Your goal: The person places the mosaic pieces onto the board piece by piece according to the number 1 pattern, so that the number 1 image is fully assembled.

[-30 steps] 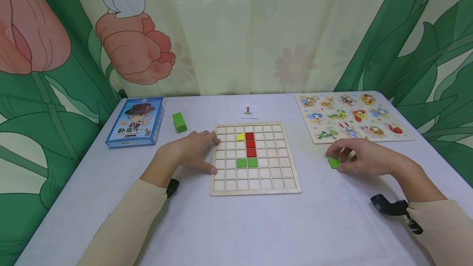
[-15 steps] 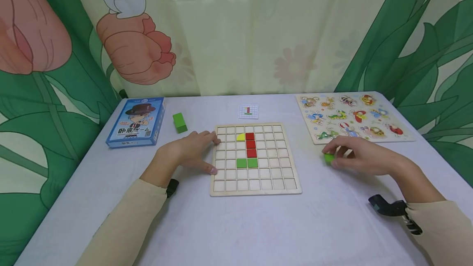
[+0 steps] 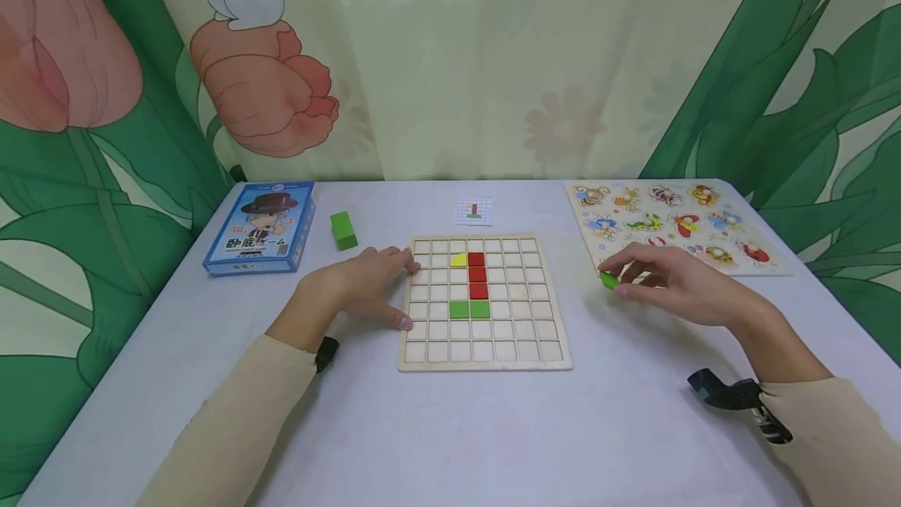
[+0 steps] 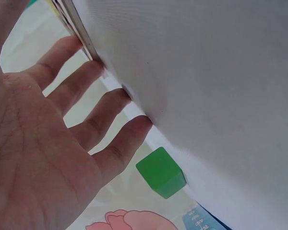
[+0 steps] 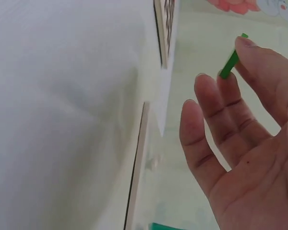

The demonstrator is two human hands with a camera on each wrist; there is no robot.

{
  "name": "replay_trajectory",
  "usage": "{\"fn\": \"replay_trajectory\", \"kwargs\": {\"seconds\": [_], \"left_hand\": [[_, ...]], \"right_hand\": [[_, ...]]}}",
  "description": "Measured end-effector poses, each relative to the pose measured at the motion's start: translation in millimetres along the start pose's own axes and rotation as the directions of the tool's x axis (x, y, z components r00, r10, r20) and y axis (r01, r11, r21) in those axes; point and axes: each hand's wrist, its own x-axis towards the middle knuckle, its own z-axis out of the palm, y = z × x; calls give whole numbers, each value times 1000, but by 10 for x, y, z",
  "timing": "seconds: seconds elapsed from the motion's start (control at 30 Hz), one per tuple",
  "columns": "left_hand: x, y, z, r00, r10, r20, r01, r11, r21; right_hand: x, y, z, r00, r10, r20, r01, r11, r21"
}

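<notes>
My right hand (image 3: 665,280) pinches a thin green tile (image 5: 229,65) between thumb and fingertips, a little above the tablecloth right of the grid board. The square wooden grid board (image 3: 521,358) lies flat mid-table. Set in its cells are three red tiles (image 3: 477,275) in a column, a yellow piece (image 3: 458,260) beside the top one, and two green tiles (image 3: 468,309) below. My left hand (image 3: 362,284) rests at the board's left edge, thumb and fingers spread along it. In the left wrist view its fingers are extended, with fingertips close to the table.
A green block (image 3: 343,230) lies behind the left hand, beside a blue game box (image 3: 260,229). Behind the board is a small pattern card (image 3: 475,212) with a grid drawing. At back right lies an insect puzzle board (image 3: 622,202), partly overlapped by the right hand.
My right hand has picked the green tile up from the table and carried it slightly left and away from me. The left hand and the grid board have stayed in place.
</notes>
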Motion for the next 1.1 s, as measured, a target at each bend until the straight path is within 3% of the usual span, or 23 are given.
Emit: {"fn": "replay_trajectory", "kwargs": {"seconds": [0.4,0.67,1.1], "left_hand": [[35,10,-1,999,-29,14,29,1000,-4],[20,21,-18,1000,-15,10,15,1000,-9],[18,8,-5,1000,-12,1,12,1000,-9]], "right_hand": [[252,-106,82,994,-105,-39,108,991,73],[418,-145,152,994,-102,-34,104,990,90],[663,-280,337,993,-110,50,100,979,181]]}}
